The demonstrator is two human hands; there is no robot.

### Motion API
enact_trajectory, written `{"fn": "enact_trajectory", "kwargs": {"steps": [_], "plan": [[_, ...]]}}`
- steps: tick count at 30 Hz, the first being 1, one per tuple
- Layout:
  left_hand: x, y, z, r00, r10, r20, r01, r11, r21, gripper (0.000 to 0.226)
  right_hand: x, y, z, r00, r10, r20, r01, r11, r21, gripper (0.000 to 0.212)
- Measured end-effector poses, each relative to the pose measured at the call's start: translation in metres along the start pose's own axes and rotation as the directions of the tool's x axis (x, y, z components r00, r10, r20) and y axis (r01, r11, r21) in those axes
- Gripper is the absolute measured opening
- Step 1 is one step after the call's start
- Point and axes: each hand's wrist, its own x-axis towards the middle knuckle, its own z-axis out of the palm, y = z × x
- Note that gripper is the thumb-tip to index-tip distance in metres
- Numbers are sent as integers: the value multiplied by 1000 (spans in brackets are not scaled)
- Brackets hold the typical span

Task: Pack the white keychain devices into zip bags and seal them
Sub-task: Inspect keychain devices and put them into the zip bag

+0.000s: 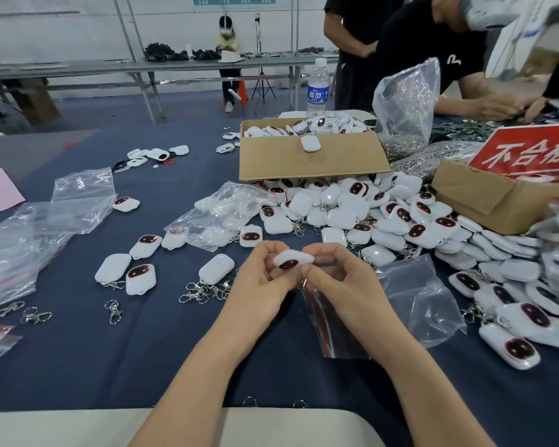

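Both hands meet over the dark blue tablecloth (149, 356) and share one white keychain device (292, 260). The left hand (265, 275) pinches its left end with curled fingers. The right hand (339, 279) pinches its right end between thumb and forefinger. The device is lifted clear of the cloth, its dark oval face with the red rim turned toward the wearer.

Directly below the grip, under the right hand and wrist, is a clear zip bag (333, 324) with a red seal strip. Its mouth reaches up to the fingers, but whether any finger holds it cannot be told. A second clear bag (423, 298) lies just right of the grip.

Just left of the grip a plain white device (217, 269) lies on the cloth, with a cluster of metal clasps (204, 291) at its near end. Beyond the grip and to its right, a heap of devices (368, 214) spills across the cloth. Behind that heap stands an open cardboard box (307, 162) holding more of them. Farther right a red sign (530, 153) rests in a second box. A water bottle (318, 88) stands behind the first box. Far left of the grip, loose empty bags (81, 188) lie crumpled
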Motion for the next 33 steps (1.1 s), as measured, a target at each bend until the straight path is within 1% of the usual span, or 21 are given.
{"fn": "enact_trajectory", "kwargs": {"steps": [3, 7, 10, 12, 14, 16, 21, 22, 24, 26, 29, 31, 33], "plan": [[0, 0, 1, 999, -7, 34, 8, 999, -31, 34, 1, 1, -1, 999, 23, -45, -20, 997, 70, 14], [0, 1, 2, 1000, -2, 29, 4, 997, -74, 34, 2, 1, -1, 999, 10, -50, -8, 999, 41, 12], [0, 0, 1, 999, 31, 25, -31, 999, -8, 26, 2, 1, -1, 999, 22, -30, -21, 999, 28, 18], [-1, 1, 1, 997, 59, 54, -62, 997, 38, 19, 0, 0, -1, 999, 42, 0, -42, 999, -24, 24], [-3, 2, 1, 995, 63, 83, -67, 997, 47, 21, -1, 1, -1, 999, 51, 14, -49, 996, -72, 24], [-4, 4, 1, 995, 59, 80, -64, 996, 57, 24, -2, 0, -1, 999, 42, 15, -40, 995, -87, 24], [-4, 4, 2, 995, 56, 79, -60, 997, 52, 28, -2, -1, -1, 999, 31, 26, -29, 997, -67, 21], [-4, 5, 2, 996, 63, 64, -66, 997, 48, 27, -3, -1, -1, 999, 30, 13, -29, 998, -57, 23], [-5, 6, 4, 996, 88, 22, -89, 996, 23, 19, 0, 1, -1, 999, 22, -37, -23, 1000, -19, 27], [-5, 6, 6, 994, 111, 6, -111, 994, 13, 20, 2, 3, -1, 998, 26, -64, -26, 1000, -1, 22], [-7, 3, 9, 990, 138, 18, -139, 987, 83, 22, 3, 6, 2, 1000, 24, -14, -25, 999, -41, 18], [-7, 2, 10, 988, 152, 26, -154, 981, 116, 21, 3, 7, 3, 999, 35, 20, -35, 999, -17, 20], [-8, 2, 10, 987, 156, 30, -158, 978, 133, 20, 2, 7, 3, 999, 36, 20, -36, 999, -10, 22]]}}
